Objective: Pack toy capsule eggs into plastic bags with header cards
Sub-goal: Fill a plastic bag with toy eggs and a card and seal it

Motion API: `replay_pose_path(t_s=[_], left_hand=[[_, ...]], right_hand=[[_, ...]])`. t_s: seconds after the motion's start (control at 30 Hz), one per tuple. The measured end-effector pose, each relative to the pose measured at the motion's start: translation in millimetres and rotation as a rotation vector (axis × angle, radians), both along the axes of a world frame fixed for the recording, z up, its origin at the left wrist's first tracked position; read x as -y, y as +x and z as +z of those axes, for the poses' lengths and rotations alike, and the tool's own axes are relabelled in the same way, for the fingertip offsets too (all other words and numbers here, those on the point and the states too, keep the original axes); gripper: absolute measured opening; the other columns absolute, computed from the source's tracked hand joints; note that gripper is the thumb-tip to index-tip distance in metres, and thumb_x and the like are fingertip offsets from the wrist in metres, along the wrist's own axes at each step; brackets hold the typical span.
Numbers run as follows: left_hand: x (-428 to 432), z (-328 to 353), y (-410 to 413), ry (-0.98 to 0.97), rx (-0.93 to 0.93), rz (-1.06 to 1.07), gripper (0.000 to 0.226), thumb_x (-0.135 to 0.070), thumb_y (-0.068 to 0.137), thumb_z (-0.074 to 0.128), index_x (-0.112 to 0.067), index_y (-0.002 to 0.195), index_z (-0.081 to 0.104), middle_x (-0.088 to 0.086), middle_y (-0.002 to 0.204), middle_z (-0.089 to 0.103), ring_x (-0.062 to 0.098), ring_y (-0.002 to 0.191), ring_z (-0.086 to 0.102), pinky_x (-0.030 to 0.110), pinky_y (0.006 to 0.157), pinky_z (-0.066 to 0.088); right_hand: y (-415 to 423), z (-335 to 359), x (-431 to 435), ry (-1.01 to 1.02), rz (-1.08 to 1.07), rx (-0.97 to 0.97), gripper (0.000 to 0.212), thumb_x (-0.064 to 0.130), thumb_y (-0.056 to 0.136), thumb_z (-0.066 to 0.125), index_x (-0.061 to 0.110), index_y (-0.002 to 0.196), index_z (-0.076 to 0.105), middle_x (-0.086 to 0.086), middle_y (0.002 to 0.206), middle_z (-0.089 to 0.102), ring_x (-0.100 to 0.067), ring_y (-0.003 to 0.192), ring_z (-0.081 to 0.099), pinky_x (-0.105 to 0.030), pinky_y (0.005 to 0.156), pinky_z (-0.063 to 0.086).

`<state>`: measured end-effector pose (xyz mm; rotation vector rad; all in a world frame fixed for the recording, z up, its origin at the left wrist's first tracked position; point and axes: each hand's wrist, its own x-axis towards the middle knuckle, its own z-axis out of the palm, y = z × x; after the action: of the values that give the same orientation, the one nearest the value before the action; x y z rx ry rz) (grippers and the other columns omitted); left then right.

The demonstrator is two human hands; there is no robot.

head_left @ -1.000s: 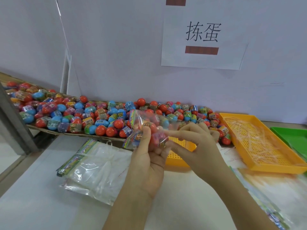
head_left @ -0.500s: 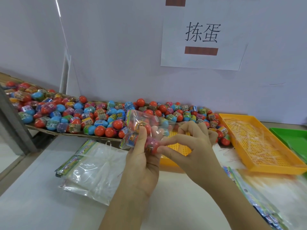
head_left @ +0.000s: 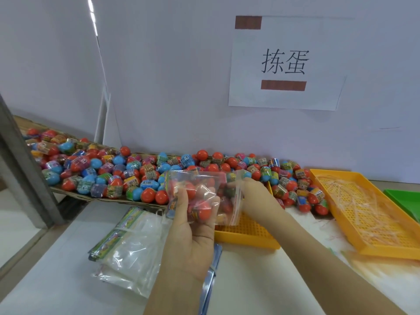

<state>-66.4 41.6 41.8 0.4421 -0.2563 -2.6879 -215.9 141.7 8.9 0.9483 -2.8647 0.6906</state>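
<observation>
A clear plastic bag (head_left: 204, 189) with a printed header card along its left edge holds several red and coloured capsule eggs. My left hand (head_left: 193, 226) grips the bag from below, thumb up over its front. My right hand (head_left: 252, 198) pinches the bag's right side, fingers partly hidden behind the plastic. Behind the bag, a long heap of loose capsule eggs (head_left: 118, 169) in red, blue and printed wrap lies on a cardboard sheet along the wall.
A stack of empty bags with header cards (head_left: 127, 248) lies at the left on the white table. A small yellow perforated tray (head_left: 247, 235) sits under my right hand. A larger yellow tray (head_left: 368, 214) and a green tray (head_left: 406, 201) stand at the right.
The bag has turned flatter and dropped slightly toward the table. My right hand slid from the bag's top edge to its right side. The left hand keeps its hold.
</observation>
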Motion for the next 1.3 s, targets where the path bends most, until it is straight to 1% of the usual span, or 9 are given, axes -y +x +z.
replay_pose_path(t_s=[0.17,0.3,0.4,0.53,0.63,0.73,0.97,1.2,1.3], left_hand=[[-3.3,2.0,2.2,-0.020,-0.008,-0.006,0.025,-0.023,0.084,0.063,-0.011,0.106,0.066,0.012,0.092,0.076,0.027,0.077,0.075,0.034,0.052,0.059],[-3.9,1.8,1.7,-0.015,-0.018,-0.014,0.033,-0.024,0.081,0.065,-0.011,0.112,0.064,0.014,0.095,0.076,0.029,0.079,0.075,0.035,0.054,0.060],[-7.0,3.7,2.5,-0.041,-0.037,-0.043,0.034,-0.025,0.077,0.065,-0.008,0.107,0.065,0.016,0.091,0.076,0.028,0.076,0.075,0.036,0.055,0.061],[-8.6,4.9,3.7,-0.071,-0.020,-0.081,0.031,-0.025,0.076,0.066,-0.005,0.100,0.069,0.017,0.092,0.076,0.028,0.077,0.075,0.033,0.052,0.060],[-9.0,4.4,3.4,-0.089,-0.033,-0.087,0.023,-0.024,0.075,0.066,-0.005,0.078,0.079,0.017,0.094,0.075,0.029,0.079,0.075,0.036,0.055,0.061],[-8.7,4.5,2.1,-0.082,-0.034,-0.073,0.028,-0.024,0.076,0.065,-0.003,0.093,0.073,0.019,0.100,0.074,0.031,0.084,0.074,0.039,0.061,0.062],[-10.0,-1.3,-0.2,-0.110,-0.022,-0.068,0.032,-0.025,0.074,0.067,-0.006,0.101,0.070,0.017,0.102,0.074,0.027,0.087,0.074,0.038,0.070,0.061],[-17.1,-5.0,-1.5,-0.174,0.009,-0.097,0.021,-0.024,0.062,0.074,-0.009,0.075,0.080,0.018,0.102,0.073,0.022,0.077,0.072,0.029,0.065,0.060],[-19.3,-7.7,-2.3,-0.155,0.013,-0.096,0.026,-0.020,0.067,0.072,-0.005,0.088,0.077,0.019,0.104,0.072,0.023,0.080,0.072,0.031,0.069,0.060]], right_hand=[[12.5,-6.8,-3.4,-0.078,-0.115,-0.055,0.034,0.024,0.086,0.066,0.025,0.120,0.060,0.000,0.107,0.060,-0.013,0.090,0.057,-0.028,0.078,0.053],[35.5,15.7,-24.0,-0.759,-0.210,0.029,0.038,0.009,0.076,0.074,0.035,0.092,0.052,0.012,0.088,0.060,0.002,0.077,0.060,-0.009,0.061,0.048],[58.9,40.9,-41.1,-1.026,-0.029,0.089,0.048,0.000,0.079,0.068,0.044,0.096,0.057,0.007,0.087,0.064,-0.008,0.076,0.063,-0.016,0.063,0.052],[86.7,68.5,-51.0,-0.898,0.257,0.134,0.034,0.008,0.072,0.065,0.036,0.090,0.068,0.009,0.085,0.068,-0.008,0.077,0.065,-0.016,0.065,0.050],[95.0,70.8,-49.0,-0.562,0.179,-0.087,0.034,0.017,0.070,0.071,0.040,0.093,0.059,0.021,0.095,0.064,0.002,0.100,0.057,-0.016,0.087,0.041],[98.2,67.5,-46.9,-0.336,0.080,-0.326,0.030,0.034,0.067,0.072,0.043,0.092,0.057,0.029,0.091,0.059,0.003,0.099,0.051,-0.017,0.094,0.018],[98.1,68.4,-46.2,-0.285,0.097,-0.371,0.029,0.060,0.068,0.067,0.039,0.087,0.064,0.019,0.082,0.054,-0.015,0.086,0.047,-0.040,0.076,0.033],[102.1,55.3,-31.6,-0.429,0.035,-0.362,0.029,0.032,0.068,0.084,0.027,0.092,0.069,0.020,0.080,0.060,-0.012,0.081,0.050,-0.036,0.070,0.045],[103.0,53.9,-30.0,-0.475,-0.023,-0.331,0.026,0.040,0.066,0.082,0.029,0.086,0.069,0.026,0.074,0.057,-0.010,0.077,0.049,-0.034,0.067,0.042]])
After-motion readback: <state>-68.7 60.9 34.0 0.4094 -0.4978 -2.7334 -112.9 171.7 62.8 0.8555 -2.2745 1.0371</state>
